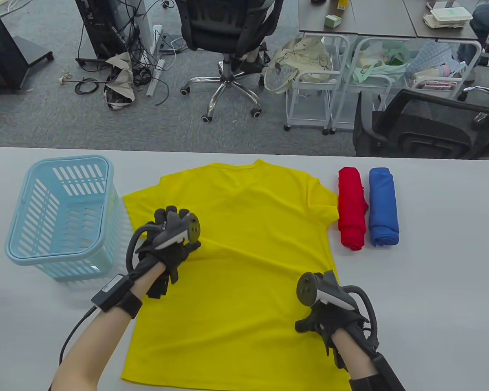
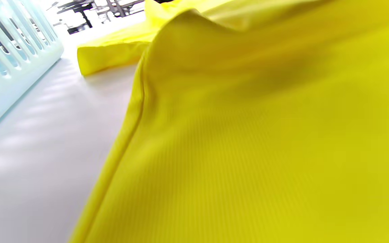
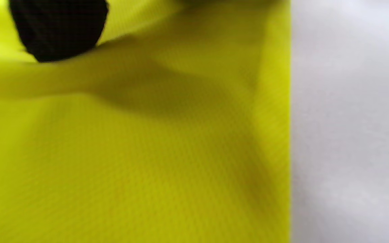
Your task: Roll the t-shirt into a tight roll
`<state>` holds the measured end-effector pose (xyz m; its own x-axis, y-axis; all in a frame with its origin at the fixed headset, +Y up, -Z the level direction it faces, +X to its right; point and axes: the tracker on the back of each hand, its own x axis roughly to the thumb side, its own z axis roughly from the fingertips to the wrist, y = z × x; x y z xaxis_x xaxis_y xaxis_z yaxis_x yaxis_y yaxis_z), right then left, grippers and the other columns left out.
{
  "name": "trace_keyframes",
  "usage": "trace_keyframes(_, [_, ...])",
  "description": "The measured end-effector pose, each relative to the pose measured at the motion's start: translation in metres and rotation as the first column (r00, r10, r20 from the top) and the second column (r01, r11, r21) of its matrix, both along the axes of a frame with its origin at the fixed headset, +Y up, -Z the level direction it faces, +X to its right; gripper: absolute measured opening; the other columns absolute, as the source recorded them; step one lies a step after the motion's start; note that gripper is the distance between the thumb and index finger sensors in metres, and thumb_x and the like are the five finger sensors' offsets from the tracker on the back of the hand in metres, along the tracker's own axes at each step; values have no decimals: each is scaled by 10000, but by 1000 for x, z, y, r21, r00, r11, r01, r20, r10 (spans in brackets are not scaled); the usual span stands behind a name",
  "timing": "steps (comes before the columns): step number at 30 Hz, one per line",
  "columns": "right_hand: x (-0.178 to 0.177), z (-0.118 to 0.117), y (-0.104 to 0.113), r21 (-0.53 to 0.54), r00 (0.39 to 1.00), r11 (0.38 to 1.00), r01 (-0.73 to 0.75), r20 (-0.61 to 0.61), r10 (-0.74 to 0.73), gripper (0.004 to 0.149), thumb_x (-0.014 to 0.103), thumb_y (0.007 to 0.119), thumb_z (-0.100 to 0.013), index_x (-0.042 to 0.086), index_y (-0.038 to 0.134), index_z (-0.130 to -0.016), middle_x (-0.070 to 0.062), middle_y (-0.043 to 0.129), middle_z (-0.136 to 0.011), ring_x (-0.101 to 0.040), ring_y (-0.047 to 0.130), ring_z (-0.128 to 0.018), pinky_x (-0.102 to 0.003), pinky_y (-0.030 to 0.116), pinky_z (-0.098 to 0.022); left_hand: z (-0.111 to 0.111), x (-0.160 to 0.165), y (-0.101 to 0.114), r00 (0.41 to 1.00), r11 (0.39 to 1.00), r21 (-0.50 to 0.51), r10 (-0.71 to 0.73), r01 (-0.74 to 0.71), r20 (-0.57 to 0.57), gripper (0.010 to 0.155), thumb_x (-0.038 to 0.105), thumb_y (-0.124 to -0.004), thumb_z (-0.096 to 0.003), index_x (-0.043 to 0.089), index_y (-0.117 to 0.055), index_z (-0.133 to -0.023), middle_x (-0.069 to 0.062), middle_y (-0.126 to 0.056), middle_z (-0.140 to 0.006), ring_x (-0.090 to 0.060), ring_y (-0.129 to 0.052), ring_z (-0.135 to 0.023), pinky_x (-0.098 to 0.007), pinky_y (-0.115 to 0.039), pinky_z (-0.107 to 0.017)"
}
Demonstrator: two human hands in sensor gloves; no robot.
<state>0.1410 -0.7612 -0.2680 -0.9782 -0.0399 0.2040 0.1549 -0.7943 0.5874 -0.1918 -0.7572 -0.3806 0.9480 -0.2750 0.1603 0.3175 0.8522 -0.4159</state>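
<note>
Table (image 1: 432, 285): white, carried everything below; places given rel. to the tee.
Tee (image 1: 244, 252): yellow t-shirt, lay spread flat mid-table, not rolled at all, collar at far edge, hem at near edge, both sleeves out to the sides. Left wrist view showed its left side seam (image 2: 137, 111) slightly lifted off the table w/ a fold of cloth beyond; right wrist view showed its right edge (image 3: 282, 135) straight along the table.
Basket (image 1: 61, 220): pale blue slotted plastic, just left of tee's left sleeve, apart from it; nothing seen inside.
Blue roll (image 1: 384, 207): rolled garment, right of the tee, beyond the red one, lay front-to-back.
Red roll (image 1: 352, 207): rolled garment, just right of tee's right sleeve, nearly touching the blue roll.
Left hand (image 1: 167, 240): gloved, tracker on the back, over tee's left part near the sleeve; fingertips reached fwd onto the cloth, fingers looked relaxed, no clear grip.
Right hand (image 1: 330, 313): gloved, tracker on the back, at tee's right edge toward the hem; fingers hidden under tracker, a dark fingertip (image 3: 57, 30) showed on the cloth in the right wrist view; can't tell if gripping or flat.
</note>
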Motion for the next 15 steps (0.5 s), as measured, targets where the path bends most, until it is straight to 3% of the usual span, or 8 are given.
trace_keyframes(2, [-3, 1, 7, 42, 1000, 999, -11, -21, 12, 1096, 584, 842, -396, 155, 173, -1150, -196, 162, -1191, -488, 252, -1110, -635, 371, -738, 22, -4, -14, 998, 997, -50, -57, 59, 30, 881, 692, -374, -448, 244, 56, -1073, -144, -10, -1195, -438, -147, -1121, -592, -360, -834])
trace_keyframes(5, [0, -7, 14, 86, 999, 996, 33, 26, -35, 1059, 592, 777, -452, 152, 110, -1146, -206, 96, -1185, -497, 196, -1105, -632, 339, -743, 46, -19, -27, 998, 993, -96, -66, 67, 7, 822, 655, -239, -428, 237, 90, -1055, -146, 23, -1180, -438, -127, -1112, -586, -365, -833])
trace_keyframes(7, [1, -12, 12, 86, 998, 996, 36, 44, -40, 1016, 576, 736, -491, 148, 81, -1141, -216, 55, -1173, -503, 152, -1096, -629, 318, -745, 58, -28, -26, 1000, 987, -159, -3, 0, -19, 843, 674, -287, -433, 244, 95, -1049, -143, 36, -1177, -448, -105, -1104, -591, -355, -830])
trace_keyframes(9, [0, -18, 7, 52, 998, 997, 49, 44, -51, 965, 579, 672, -527, 152, 56, -1136, -219, 26, -1163, -506, 125, -1088, -625, 312, -746, 67, -30, -19, 999, 981, -192, -35, 34, -3, 868, 689, -346, -444, 243, 71, -1061, -141, -3, -1193, -444, -145, -1117, -589, -369, -833])
trace_keyframes(12, [-5, -31, 3, 20, 997, 997, 70, 39, -70, 866, 559, 568, -572, 168, 34, -1130, -200, -7, -1155, -496, 84, -1083, -619, 305, -748, 65, -28, -8, 996, 987, -133, -84, 86, 18, 856, 691, -337, -446, 265, 32, -1090, -126, -24, -1214, -425, -164, -1140, -593, -366, -838])
trace_keyframes(15, [-12, -52, 0, 13, 998, 999, 45, 44, -45, 764, 498, 474, -599, 185, 12, -1121, -172, -33, -1146, -470, 34, -1083, -612, 287, -753, 46, -23, -9, 999, 990, -139, 4, -9, -39, 828, 686, -307, -442, 299, 24, -1095, -104, -22, -1220, -409, -163, -1150, -589, -358, -843])
